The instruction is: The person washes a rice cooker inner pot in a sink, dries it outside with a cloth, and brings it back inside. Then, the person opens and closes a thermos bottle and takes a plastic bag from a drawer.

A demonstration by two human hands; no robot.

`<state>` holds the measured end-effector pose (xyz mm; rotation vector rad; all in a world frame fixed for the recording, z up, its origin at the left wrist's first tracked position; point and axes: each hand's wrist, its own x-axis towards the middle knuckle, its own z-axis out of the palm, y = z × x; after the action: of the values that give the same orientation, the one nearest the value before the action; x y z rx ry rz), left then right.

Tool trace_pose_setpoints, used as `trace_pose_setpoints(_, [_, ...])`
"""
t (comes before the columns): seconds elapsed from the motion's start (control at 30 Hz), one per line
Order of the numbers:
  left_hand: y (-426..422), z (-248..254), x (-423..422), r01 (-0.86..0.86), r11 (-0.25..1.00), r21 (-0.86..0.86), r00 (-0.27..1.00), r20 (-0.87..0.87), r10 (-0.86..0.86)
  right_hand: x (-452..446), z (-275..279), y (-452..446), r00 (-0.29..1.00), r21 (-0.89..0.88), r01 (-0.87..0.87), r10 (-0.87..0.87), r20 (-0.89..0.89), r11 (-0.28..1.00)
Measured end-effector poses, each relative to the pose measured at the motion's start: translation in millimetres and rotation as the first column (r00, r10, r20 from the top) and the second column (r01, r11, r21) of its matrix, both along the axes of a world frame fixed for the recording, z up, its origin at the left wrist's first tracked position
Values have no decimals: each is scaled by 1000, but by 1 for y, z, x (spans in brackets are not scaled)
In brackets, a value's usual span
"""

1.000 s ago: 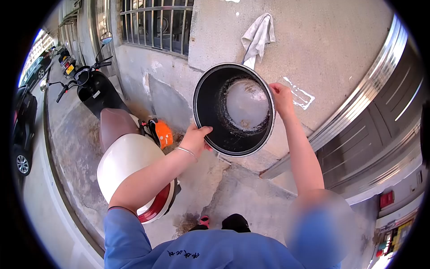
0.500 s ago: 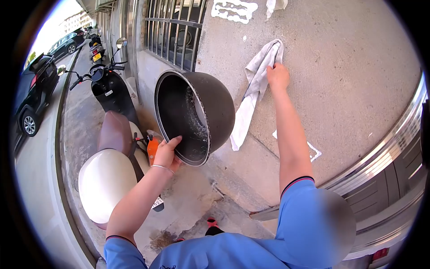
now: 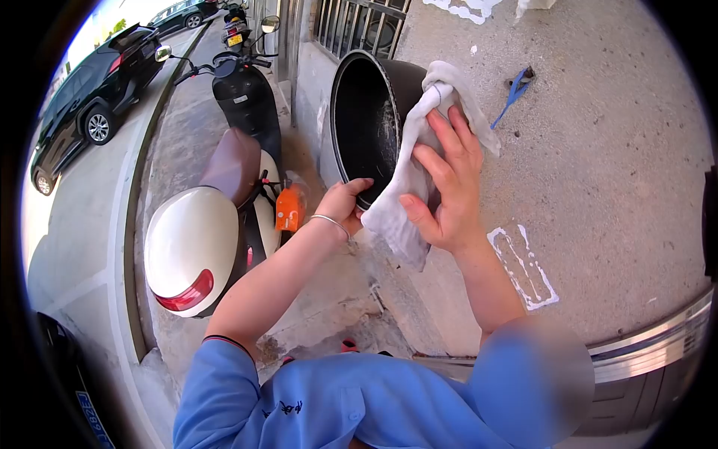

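Observation:
A dark, round-bottomed pot (image 3: 362,123) is tilted on its side in front of me, its mouth facing left. Pale specks mark its inner wall. My left hand (image 3: 342,203) is closed on the lower rim, thumb inside the mouth and the other fingers mostly hidden beneath. Against the pot's right outer side lies a crumpled white cloth (image 3: 398,213), which covers much of that side and hangs below. With fingers somewhat spread, my right hand (image 3: 455,183) presses the cloth to the pot.
A scooter (image 3: 243,97) with a white top box (image 3: 191,232) stands to the left, an orange item (image 3: 290,208) beside it. Behind the pot is a barred window (image 3: 359,30). A blue strip (image 3: 512,97) appears on the concrete at right. Cars (image 3: 101,90) stand on the road.
My right hand has brought the cloth left from the concrete surface onto the pot's outer side. The pot, still in my left hand, appears farther right and higher as the view has turned.

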<state>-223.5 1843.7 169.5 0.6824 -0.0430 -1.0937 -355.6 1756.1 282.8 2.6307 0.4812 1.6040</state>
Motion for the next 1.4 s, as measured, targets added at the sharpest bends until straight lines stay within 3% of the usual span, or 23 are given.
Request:
trace_pose_setpoints(0.1, [15,-18,0,2,996,89,995,103,-11,13,15,-21,998,73,56,-53,-36,996])
trace_pose_setpoints(0.13, [24,-18,-1,69,996,65,982,172,-79,19,21,-33,954,493,-149,256,-158,857])
trace_pose_setpoints(0.17, [28,-17,-6,77,994,80,973,213,-92,24,25,-44,817,828,-221,561,-131,516])
trace_pose_setpoints(0.2, [30,-14,-12,57,996,69,973,220,-71,31,25,-53,848,845,-130,500,-176,518])
trace_pose_setpoints(0.23, [29,-10,-17,37,998,54,973,226,-49,39,18,-56,850,897,-95,504,-152,431])
trace_pose_setpoints(0.3, [25,-4,-16,-58,998,3,975,217,56,47,-25,-40,802,988,-142,592,74,68])
trace_pose_setpoints(0.37, [32,1,0,-190,980,-53,959,204,196,51,-62,-22,745,953,-193,598,297,-232])
trace_pose_setpoints(0.43, [38,-2,22,-301,945,-132,900,288,327,56,-80,-12,716,899,-222,564,413,-376])
trace_pose_setpoints(0.5, [50,-6,39,-328,934,-144,865,352,358,53,-84,-9,705,874,-233,546,454,-426])
trace_pose_setpoints(0.6, [55,-10,46,-310,942,-131,782,528,331,37,-71,-21,740,891,-244,521,426,-383])
trace_pose_setpoints(0.77, [62,-36,28,-308,951,-14,726,643,244,28,-7,-55,853,979,-201,488,184,-16])
trace_pose_setpoints(0.83, [64,-65,31,-297,955,3,671,712,206,11,29,-56,963,925,-223,220,159,309])
trace_pose_setpoints(0.87, [62,-74,31,-302,953,28,614,771,171,0,51,-50,976,785,-189,28,214,589])
trace_pose_setpoints(0.9, [62,-72,25,-304,952,24,617,767,178,-10,72,-45,940,587,-82,-134,315,806])
trace_pose_setpoints(0.93, [62,-65,16,-264,964,32,659,736,156,-19,91,-51,893,373,149,-287,347,916])
trace_pose_setpoints(0.97, [67,-60,9,-248,968,42,695,704,147,-24,106,-63,820,146,363,-390,418,920])
trace_pose_setpoints(1.03, [64,-78,10,-279,960,34,622,768,154,-17,122,-97,755,7,617,-593,280,787])
trace_pose_setpoints(1.1, [65,-77,3,-266,962,55,636,761,132,6,127,-163,647,-30,762,-762,23,647])
trace_pose_setpoints(1.17, [67,-79,0,-244,969,44,617,778,120,19,132,-168,436,-124,861,-841,-319,494])
trace_pose_setpoints(1.23, [71,-80,-4,-222,975,13,638,758,135,23,131,-194,660,-85,735,-739,-135,673])
trace_pose_setpoints(1.27, [72,-79,-5,-228,974,-4,643,750,153,29,136,-193,675,-89,721,-725,-136,687])
trace_pose_setpoints(1.33, [75,-81,-8,-239,971,-15,649,741,171,31,144,-189,396,-362,847,-916,-61,390])
trace_pose_setpoints(1.4, [78,-86,-10,-245,969,-25,666,722,187,34,139,-191,412,-421,830,-911,20,366])
